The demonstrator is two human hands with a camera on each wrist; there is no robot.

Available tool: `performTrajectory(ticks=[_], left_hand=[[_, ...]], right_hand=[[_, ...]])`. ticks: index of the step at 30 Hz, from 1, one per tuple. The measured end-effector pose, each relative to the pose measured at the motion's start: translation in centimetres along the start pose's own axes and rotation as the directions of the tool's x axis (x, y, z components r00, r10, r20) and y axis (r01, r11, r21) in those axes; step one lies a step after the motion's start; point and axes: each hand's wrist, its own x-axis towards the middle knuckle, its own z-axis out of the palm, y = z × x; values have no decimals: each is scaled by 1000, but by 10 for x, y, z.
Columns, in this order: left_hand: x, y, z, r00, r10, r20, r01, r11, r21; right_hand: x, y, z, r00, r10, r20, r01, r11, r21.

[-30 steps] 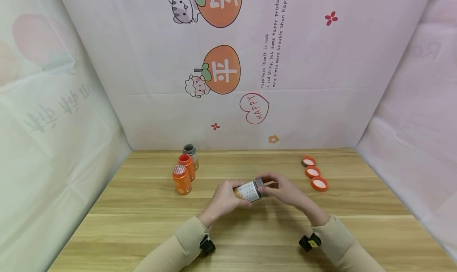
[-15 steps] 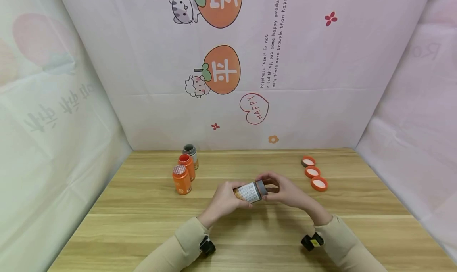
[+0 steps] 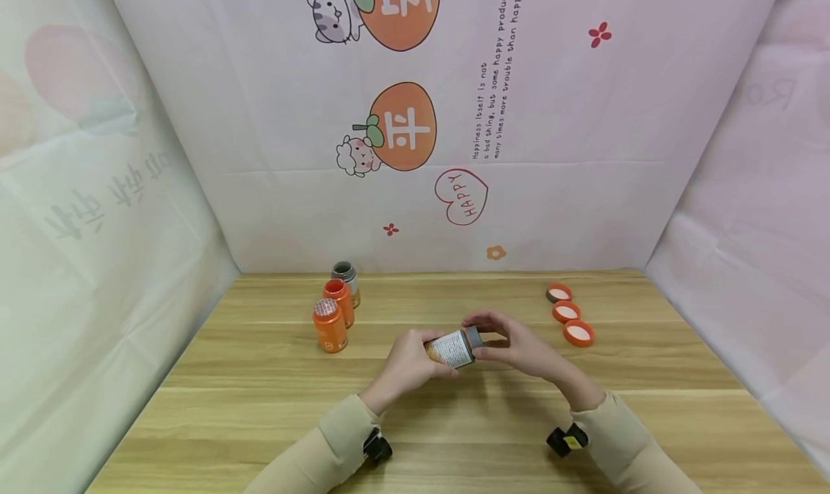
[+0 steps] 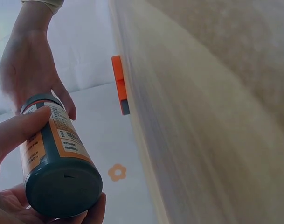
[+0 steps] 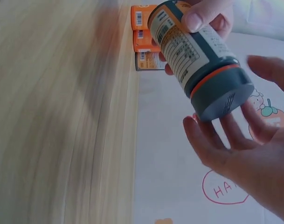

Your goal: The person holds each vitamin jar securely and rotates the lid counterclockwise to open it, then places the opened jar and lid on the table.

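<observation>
My left hand (image 3: 413,361) grips a dark bottle (image 3: 449,349) around its body, tilted above the table. The bottle carries a white and orange label, and its dark base faces the left wrist view. A dark grey screw cap (image 5: 222,92) is on the bottle, with a thin orange ring where it meets the body. My right hand (image 3: 519,343) is around the cap with fingers spread and loosely bent. In the right wrist view one blurred digit stands apart from the cap, while other fingers lie close beneath it; whether they touch is unclear.
At the left stand two orange bottles (image 3: 331,328) and a grey open-mouthed bottle (image 3: 346,281) in a row. One orange bottle has a patterned top. Three caps (image 3: 578,333) lie inside-up in a row at the right. A printed white sheet (image 3: 551,213) hangs behind the wooden table (image 3: 259,407).
My right hand has shifted its fingers around the cap, moving slightly away and back in. The bottle and my left hand have stayed nearly still.
</observation>
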Motion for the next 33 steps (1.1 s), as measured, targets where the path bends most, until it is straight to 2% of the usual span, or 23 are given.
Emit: performTrajectory(ticks=[4,10,13,15,23,27,33], left_hand=[[0,1,1,1000,9,-3,-9,1000,25],[-1,2,4,1000,0,2,0,999,40],[-1,3,5,1000,-6,4,6,999,41],[-2,3,5,1000,-6,3,6,999,43],[-1,4,5,1000,-13,-11,13,998,57],[-2,3,5,1000,-9,-9,10,998,57],[-2,4,4,1000,-12,-9,13,999,48]], right_hand=[[3,-4,4,987,149,-54,-149,989,-10],[6,-7,7,922,376,-95,-376,926,23],[6,-6,8,893,442,-83,-441,897,26],[5,-6,9,885,459,-76,-459,888,20],[4,-10,7,905,422,-55,-422,906,8],[3,-13,6,918,395,-39,-395,919,20],[1,-13,4,925,378,-36,-375,925,60]])
